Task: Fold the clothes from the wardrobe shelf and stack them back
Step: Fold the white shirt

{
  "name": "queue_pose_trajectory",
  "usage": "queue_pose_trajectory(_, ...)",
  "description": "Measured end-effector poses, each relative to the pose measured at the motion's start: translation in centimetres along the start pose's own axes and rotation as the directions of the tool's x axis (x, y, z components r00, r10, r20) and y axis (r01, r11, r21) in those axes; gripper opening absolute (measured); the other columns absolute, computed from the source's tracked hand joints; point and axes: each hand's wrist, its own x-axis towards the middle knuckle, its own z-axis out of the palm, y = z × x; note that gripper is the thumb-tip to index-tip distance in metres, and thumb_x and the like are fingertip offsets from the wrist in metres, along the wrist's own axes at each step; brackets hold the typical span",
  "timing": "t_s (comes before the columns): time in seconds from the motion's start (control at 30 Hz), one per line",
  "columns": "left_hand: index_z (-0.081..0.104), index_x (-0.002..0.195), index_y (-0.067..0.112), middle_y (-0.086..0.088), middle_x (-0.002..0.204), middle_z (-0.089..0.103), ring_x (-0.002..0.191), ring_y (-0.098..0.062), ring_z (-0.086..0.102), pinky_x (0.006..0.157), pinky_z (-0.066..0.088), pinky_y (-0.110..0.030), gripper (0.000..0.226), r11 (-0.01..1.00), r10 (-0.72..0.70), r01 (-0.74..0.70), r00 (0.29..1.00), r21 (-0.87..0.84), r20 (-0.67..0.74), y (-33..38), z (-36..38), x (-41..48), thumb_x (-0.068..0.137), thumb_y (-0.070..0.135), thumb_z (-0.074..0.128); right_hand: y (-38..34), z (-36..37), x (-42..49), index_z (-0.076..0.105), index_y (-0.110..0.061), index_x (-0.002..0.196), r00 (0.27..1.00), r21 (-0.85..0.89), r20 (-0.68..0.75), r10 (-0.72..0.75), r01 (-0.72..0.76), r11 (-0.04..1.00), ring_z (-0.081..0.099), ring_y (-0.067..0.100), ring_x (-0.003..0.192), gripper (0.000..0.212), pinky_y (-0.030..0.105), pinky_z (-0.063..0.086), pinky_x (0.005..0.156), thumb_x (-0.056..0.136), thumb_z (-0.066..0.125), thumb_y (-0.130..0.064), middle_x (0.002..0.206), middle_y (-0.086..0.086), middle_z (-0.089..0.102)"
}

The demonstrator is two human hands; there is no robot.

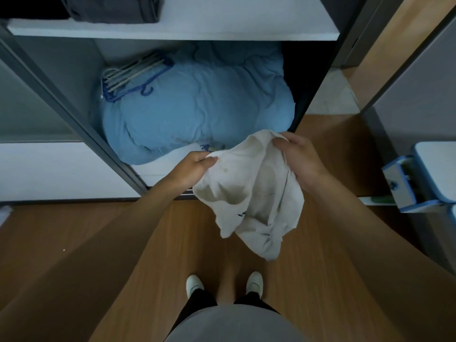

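White and crumpled, one garment [251,193] hangs in the air in front of the wardrobe's lower shelf [160,170], above the floor. It is held up at its top edge by two hands. The left grip [197,164] pinches one corner between thumb and curled fingers. The right grip [298,156] has its fingers curled round the bunched cloth on the opposite side.

One dark grey folded pile [113,8] lies on the upper shelf [222,30]. One bulky blue quilt [202,104] fills the lower shelf. One bundle of hangers [133,75], blue and pale, rests on its left end; they are too tightly packed to count.

Two white shoes [195,283] stand on the brown wooden floor [74,243]. At the right stands one blue-and-white unit [399,186] with a drawer pulled open. The wardrobe frame [74,114] is grey.
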Motion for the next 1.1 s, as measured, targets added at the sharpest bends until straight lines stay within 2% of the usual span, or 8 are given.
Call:
queue_pose_trajectory(0.2,0.071,0.075,0.021,0.008,0.073,0.071,0.072,-0.011,0.065,0.073,0.046,-0.032,0.027,0.998,0.027,-0.03,0.999,-0.063,-0.04,2.0,-0.3,0.3,0.093,0.033,0.055,1.2,0.3,-1.6,0.075,-0.018,0.104,0.941,-0.288,0.332,-0.058,0.16,0.944,0.07,0.011,0.09,0.013,0.016,0.054,0.073,0.096,0.065,-0.02,0.097,-0.001,0.076)
queue_pose_trajectory(0.27,0.065,0.066,0.023,0.014,0.062,0.065,0.064,-0.009,0.061,0.064,0.043,-0.028,0.031,0.998,0.022,-0.018,0.998,0.063,-0.056,1.8,-0.6,0.5,0.093,0.036,0.056,1.2,1.1,-1.9,0.075,-0.012,0.095,0.933,-0.312,0.341,-0.112,0.225,0.923,0.068,0.024,0.083,0.016,0.026,0.05,0.069,0.097,0.064,-0.023,0.092,0.01,0.073)
queue_pose_trajectory(0.37,0.061,0.07,0.02,0.009,0.066,0.059,0.068,-0.014,0.057,0.063,0.04,-0.029,0.031,0.965,0.032,-0.009,0.996,0.261,-0.084,0.3,-1.9,0.3,0.098,0.031,0.055,0.6,1.8,-2.0,0.068,-0.009,0.078,0.935,-0.265,0.263,-0.236,0.305,0.915,0.054,0.012,0.063,0.027,0.019,0.04,0.06,0.099,0.06,-0.023,0.071,0.004,0.061)
queue_pose_trajectory(0.5,0.064,0.096,0.013,-0.008,0.096,0.067,0.091,-0.029,0.06,0.083,0.049,-0.04,0.019,0.891,0.047,0.054,0.977,0.45,-0.21,-3.3,-3.7,-0.9,0.098,0.02,0.047,-0.1,1.8,-1.4,0.055,0.012,0.081,0.926,-0.25,0.213,-0.311,0.36,0.899,0.044,0.014,0.066,0.036,0.021,0.034,0.061,0.102,0.056,-0.018,0.074,0.013,0.047)
queue_pose_trajectory(0.63,0.066,0.094,0.02,-0.003,0.096,0.067,0.092,-0.026,0.061,0.08,0.05,-0.041,0.017,0.941,0.021,0.101,0.934,0.322,-0.356,-5.2,-4.6,-2.0,0.093,0.013,0.051,-0.1,1.6,-1.4,0.06,0.008,0.084,0.921,-0.174,0.256,-0.292,0.341,0.924,0.05,0.015,0.071,0.031,0.022,0.039,0.066,0.102,0.055,-0.016,0.076,0.017,0.052)
queue_pose_trajectory(0.8,0.063,0.084,0.018,0.003,0.09,0.06,0.089,-0.017,0.055,0.071,0.041,-0.016,0.021,0.972,0.111,0.0,0.882,0.236,-0.458,-4.5,-5.7,-2.6,0.088,0.002,0.05,1.0,1.7,-1.0,0.068,-0.001,0.096,0.931,-0.24,0.319,-0.177,0.26,0.935,0.059,0.01,0.076,0.019,0.021,0.046,0.069,0.101,0.054,-0.012,0.085,0.006,0.064)
queue_pose_trajectory(0.97,0.063,0.078,0.019,-0.004,0.081,0.065,0.079,-0.026,0.059,0.072,0.046,-0.034,0.018,0.963,0.092,0.04,0.882,0.267,-0.463,-3.9,-6.1,-3.2,0.081,0.017,0.046,2.5,1.9,-1.1,0.058,-0.007,0.071,0.918,-0.36,0.387,-0.084,0.234,0.903,0.044,0.008,0.063,0.029,0.025,0.03,0.058,0.097,0.05,0.003,0.07,0.005,0.048)
queue_pose_trajectory(1.1,0.066,0.081,0.015,-0.007,0.08,0.065,0.08,-0.029,0.061,0.069,0.047,-0.034,0.017,0.977,0.058,0.05,0.875,0.208,-0.48,-4.4,-6.5,-3.6,0.083,0.018,0.05,3.1,2.2,-1.8,0.069,-0.015,0.086,0.877,-0.385,0.479,-0.033,0.244,0.89,0.059,0.006,0.066,0.011,0.019,0.044,0.06,0.096,0.064,-0.015,0.078,0.001,0.065)
